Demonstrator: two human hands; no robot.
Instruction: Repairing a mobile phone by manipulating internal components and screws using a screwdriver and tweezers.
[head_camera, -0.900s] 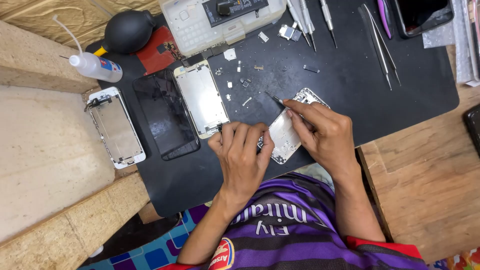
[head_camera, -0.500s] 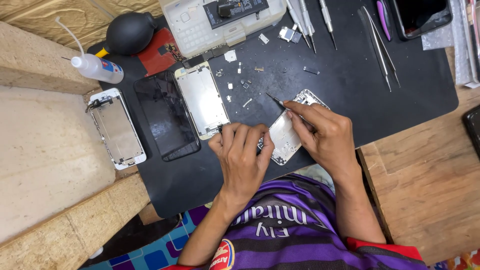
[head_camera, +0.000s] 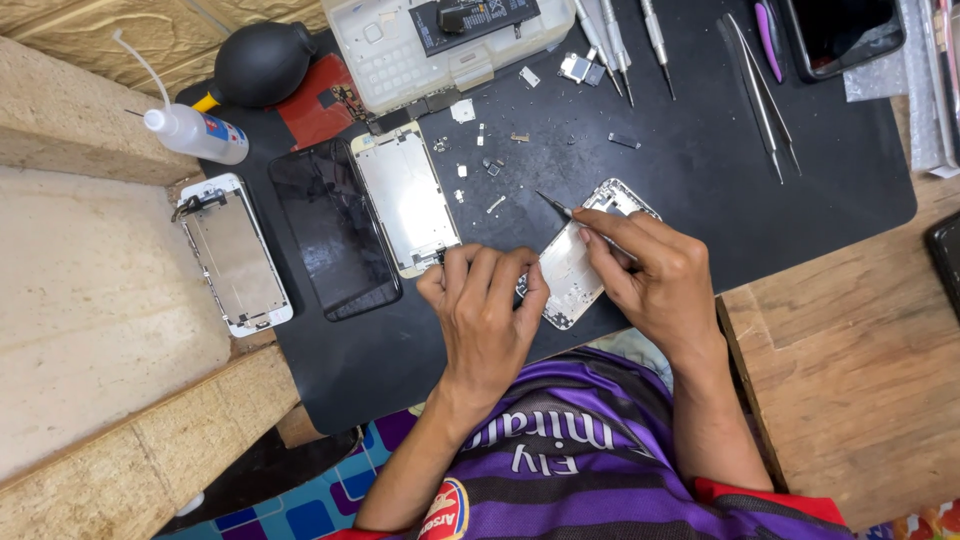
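Note:
An opened silver phone housing (head_camera: 578, 262) lies tilted on the black work mat (head_camera: 700, 200). My left hand (head_camera: 487, 310) curls over its lower left edge and holds it still. My right hand (head_camera: 648, 272) grips a thin screwdriver (head_camera: 556, 207), whose dark tip points up and left past the housing's top. Several tiny screws and small parts (head_camera: 487, 165) are scattered on the mat just above my hands.
A metal backplate (head_camera: 407, 198), a black screen (head_camera: 332, 230) and a white display frame (head_camera: 236, 255) lie at the left. A parts tray (head_camera: 400, 60), black air blower (head_camera: 262, 65), squeeze bottle (head_camera: 195, 133), tweezers (head_camera: 765, 100) and screwdrivers (head_camera: 655, 35) sit along the back.

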